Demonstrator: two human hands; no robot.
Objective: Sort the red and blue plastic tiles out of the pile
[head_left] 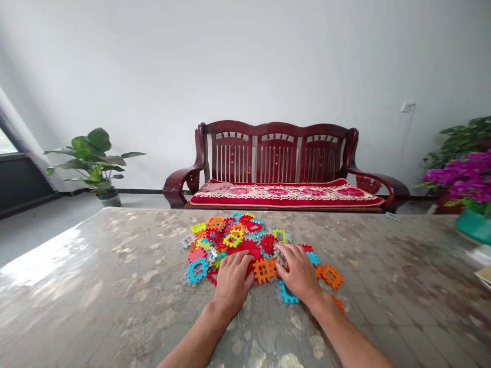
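Note:
A heap of plastic interlocking building pieces in several colours lies on the table in front of me. My left hand (233, 278) rests palm down at the near edge of the heap, fingers stretched forward over a flat red piece (245, 248), thumb a little apart. My right hand (299, 273) curls over a grey toothed piece (281, 258), which shows between thumb and fingers. An orange window piece (264, 271) lies between the hands. Just below the right hand is a blue frame piece (288, 293). A blue window piece (197, 270) sits left of my left hand.
The table (134, 296) has a shiny patterned cover. Orange pieces (332, 276) lie right of the heap. Beyond the table stands a wooden bench (276, 153) with a red cushion (284, 193). A teal flowerpot (474, 226) is far right; a potted plant (97, 158) stands left.

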